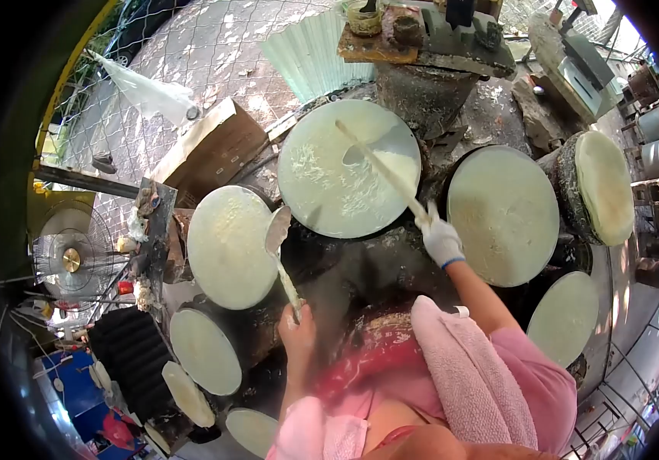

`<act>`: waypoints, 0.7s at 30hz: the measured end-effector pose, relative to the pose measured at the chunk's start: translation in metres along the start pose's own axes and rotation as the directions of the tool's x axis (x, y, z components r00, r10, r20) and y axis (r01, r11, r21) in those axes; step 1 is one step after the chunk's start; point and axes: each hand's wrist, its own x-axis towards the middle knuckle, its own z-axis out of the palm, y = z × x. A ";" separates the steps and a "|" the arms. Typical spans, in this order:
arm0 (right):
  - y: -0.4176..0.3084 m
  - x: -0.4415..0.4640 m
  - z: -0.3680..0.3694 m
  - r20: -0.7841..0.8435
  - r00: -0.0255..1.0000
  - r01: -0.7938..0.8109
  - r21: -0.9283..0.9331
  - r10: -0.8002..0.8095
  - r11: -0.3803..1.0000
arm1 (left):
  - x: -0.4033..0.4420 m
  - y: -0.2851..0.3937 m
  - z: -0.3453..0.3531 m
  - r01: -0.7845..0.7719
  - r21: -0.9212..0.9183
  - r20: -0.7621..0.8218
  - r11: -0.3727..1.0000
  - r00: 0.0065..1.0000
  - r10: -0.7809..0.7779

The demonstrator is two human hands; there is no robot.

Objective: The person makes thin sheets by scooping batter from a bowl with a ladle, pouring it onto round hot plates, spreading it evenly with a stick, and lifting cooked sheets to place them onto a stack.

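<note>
My left hand (297, 336) is bare and closed round the handle of a ladle (277, 234). The ladle's bowl is coated with pale batter and hangs between two round griddles. In a white work glove, my right hand (443, 241) grips the end of a long wooden stick (383, 170). The stick reaches out over the large centre griddle (314, 172), where wet, pale batter lies in uneven streaks. Whether the stick touches the batter, I cannot tell. A left griddle (226, 249) and a right griddle (502, 215) each carry a thin, pale round sheet.
More pale-topped rounds stand at the lower left (205, 353) and lower right (565, 318). Beyond the centre are a cardboard box (214, 149) and a cluttered stand (429, 46). A fan (72, 259) is at the left. A pink towel (471, 376) hangs over my shoulder.
</note>
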 end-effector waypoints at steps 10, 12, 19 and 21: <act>-0.111 0.173 -0.062 -0.116 0.958 0.245 -0.144 -0.263 0.959 | -0.016 -0.005 -0.004 0.035 0.116 -0.049 0.993 0.998 -0.029; -0.107 0.139 -0.048 -0.124 0.898 0.432 0.069 -0.422 0.899 | -0.014 -0.004 -0.004 0.008 0.130 -0.028 0.991 1.000 -0.005; -0.002 -0.006 -0.013 0.079 0.981 -0.167 0.817 0.180 0.552 | 0.006 0.041 0.022 0.037 0.019 0.030 0.999 0.999 -0.038; -0.014 -0.035 -0.026 0.369 0.913 -0.401 0.732 0.173 0.551 | 0.012 0.044 0.031 0.053 0.005 0.060 0.999 0.997 -0.054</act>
